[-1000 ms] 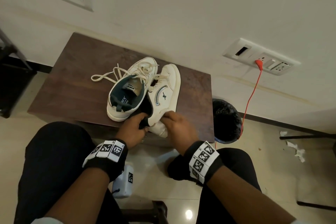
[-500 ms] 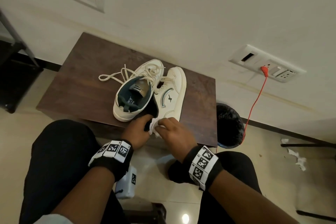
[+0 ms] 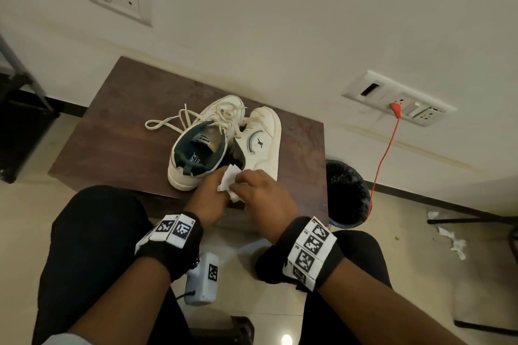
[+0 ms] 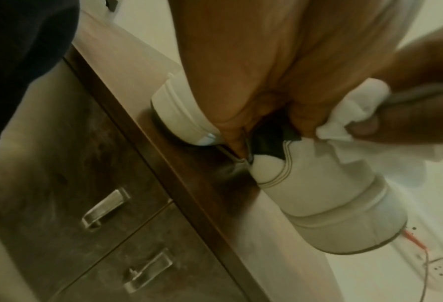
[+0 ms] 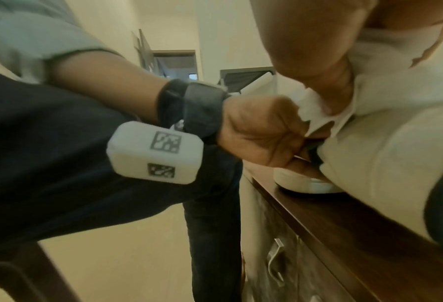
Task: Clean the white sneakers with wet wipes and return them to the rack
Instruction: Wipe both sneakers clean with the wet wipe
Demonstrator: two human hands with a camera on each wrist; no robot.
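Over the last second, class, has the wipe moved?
Yes. The wipe has gone up the heel of the right sneaker, away from the near edge of the table and toward the gap between the two sneakers.

We see bare desk (image 3: 106,137) at nine o'clock of the sneakers (image 3: 224,143); loose laces (image 3: 168,120) sprawl there.

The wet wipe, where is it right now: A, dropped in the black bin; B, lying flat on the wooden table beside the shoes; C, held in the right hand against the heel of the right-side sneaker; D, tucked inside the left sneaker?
C: the right hand pinches the wet wipe against the heel of the right-side sneaker, which the left hand grips.
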